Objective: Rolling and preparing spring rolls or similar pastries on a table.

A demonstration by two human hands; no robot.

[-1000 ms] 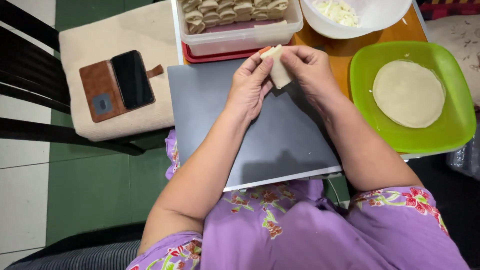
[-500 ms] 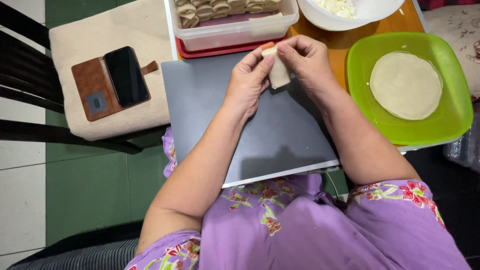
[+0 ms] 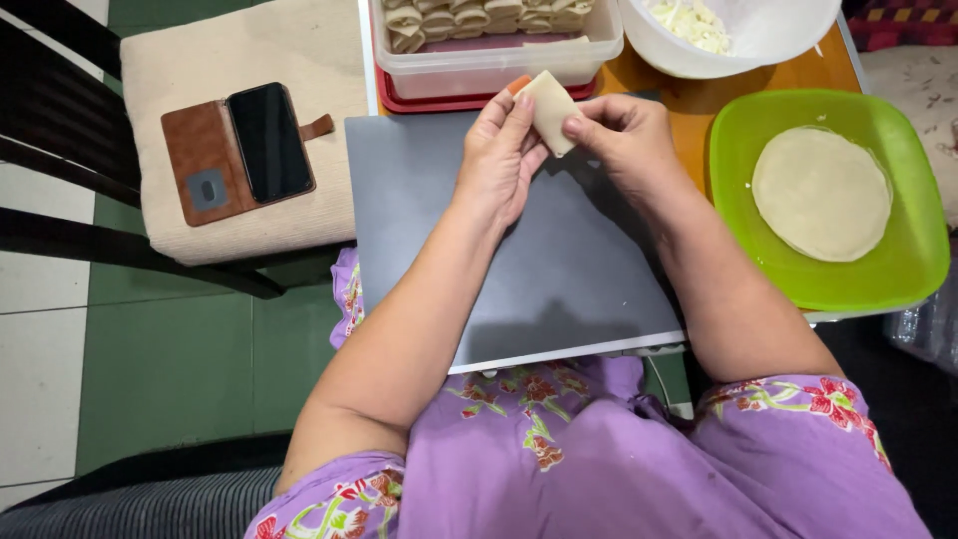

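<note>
My left hand [image 3: 499, 155] and my right hand [image 3: 624, 140] together pinch a small pale folded wrapper roll [image 3: 552, 110], held above the far edge of a grey board [image 3: 519, 260] that lies across my lap. Just beyond the roll stands a clear plastic box [image 3: 494, 60] on a red lid, with several finished rolls lined up inside. To the right, a bright green plate [image 3: 903, 255] carries a stack of round flat wrappers [image 3: 821, 193].
A white bowl [image 3: 768, 40] with shredded pale filling sits at the top right on an orange table. On the left, a cushioned chair seat [image 3: 239, 215] bears a phone in a brown wallet case [image 3: 239, 150]. Green and white floor tiles lie below left.
The roll stays pinched in both hands; they have lifted it slightly and turned it upright near the box. The camera has shifted a little.
</note>
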